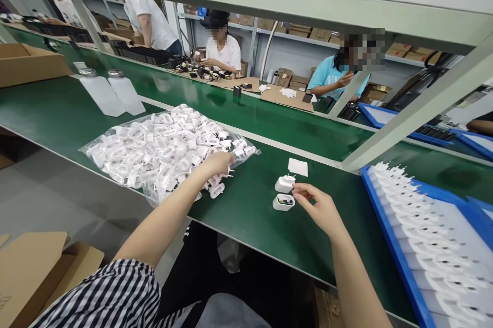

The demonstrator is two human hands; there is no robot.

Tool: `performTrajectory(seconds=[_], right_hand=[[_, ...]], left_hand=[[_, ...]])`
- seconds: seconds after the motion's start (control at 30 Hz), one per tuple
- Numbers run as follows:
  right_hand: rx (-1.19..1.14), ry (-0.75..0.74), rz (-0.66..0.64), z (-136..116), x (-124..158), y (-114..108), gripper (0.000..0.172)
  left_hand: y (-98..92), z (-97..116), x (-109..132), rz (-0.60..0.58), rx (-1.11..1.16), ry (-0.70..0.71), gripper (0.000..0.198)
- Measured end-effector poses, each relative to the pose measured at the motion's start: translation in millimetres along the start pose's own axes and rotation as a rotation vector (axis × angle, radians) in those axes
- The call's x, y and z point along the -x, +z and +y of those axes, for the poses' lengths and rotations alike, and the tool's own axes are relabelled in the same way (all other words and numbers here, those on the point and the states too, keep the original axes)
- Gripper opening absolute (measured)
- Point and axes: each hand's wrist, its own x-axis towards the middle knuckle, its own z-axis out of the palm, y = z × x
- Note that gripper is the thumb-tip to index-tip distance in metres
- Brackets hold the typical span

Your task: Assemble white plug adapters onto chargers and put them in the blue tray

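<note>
My left hand (219,162) is at the right side of a heap of white plastic plug covers (165,143) on a clear plastic bag. Its fingers are curled downward, and what they pinch is hidden. A loose plug cover (216,190) lies just below it on the green bench. My right hand (316,207) has thumb and fingers a little apart, with the tips right beside a white plug charger (284,184). In front of that charger stands an open white charger housing (283,203) with electronic parts visible inside. A small white sheet (298,167) lies behind them.
A blue tray (379,217) with rows of white chargers stands at the right. Two white bottles (126,93) with metal tops and a cardboard box (29,66) are at the left. A slanting metal post (408,92) rises behind the tray. Co-workers sit across the bench.
</note>
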Motion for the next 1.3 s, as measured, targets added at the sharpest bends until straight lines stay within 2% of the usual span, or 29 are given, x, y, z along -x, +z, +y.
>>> performTrajectory(seconds=[0.2,0.3,0.33,0.4,0.47,0.53,0.63,0.7,0.8,0.9,0.97,1.17,1.3], right_hand=[[-0.054,0.031,0.039,-6,10,1,0.020],[-0.074,0.047,0.041,-5,12,3,0.018],[-0.098,0.047,0.041,-4,13,4,0.018],[-0.198,0.034,0.041,-2,12,7,0.025],[-0.337,0.020,0.034,1,10,11,0.037],[-0.429,0.031,0.034,3,7,15,0.041],[-0.380,0.099,0.066,8,5,17,0.028],[-0.291,0.125,0.090,11,5,16,0.020],[-0.143,0.077,0.092,16,6,13,0.016],[0.007,0.004,0.069,18,5,11,0.014],[0.062,-0.020,0.035,19,4,11,0.014],[0.113,0.028,-0.083,23,4,15,0.022],[0.148,0.057,-0.128,19,0,12,0.019]], left_hand=[[-15.7,19,29,0.163,-0.134,-0.148,0.040],[-23.3,26,49,0.332,-0.045,-0.217,0.036],[-24.7,30,54,0.412,0.036,-0.191,0.034],[-22.7,42,57,0.512,0.311,-0.020,0.028],[-11.6,62,52,0.455,0.675,0.221,0.024],[7.8,84,43,0.339,0.989,0.362,0.021],[39.9,109,30,0.275,1.240,0.361,0.017],[54.3,115,28,0.222,1.304,0.357,0.017],[61.7,113,31,0.210,1.226,0.360,0.023],[61.1,108,33,0.273,0.943,0.327,0.038],[61.5,108,33,0.265,0.788,0.326,0.045],[67.6,114,28,0.235,0.707,0.324,0.032],[58.0,112,28,0.190,0.603,0.368,0.028]])
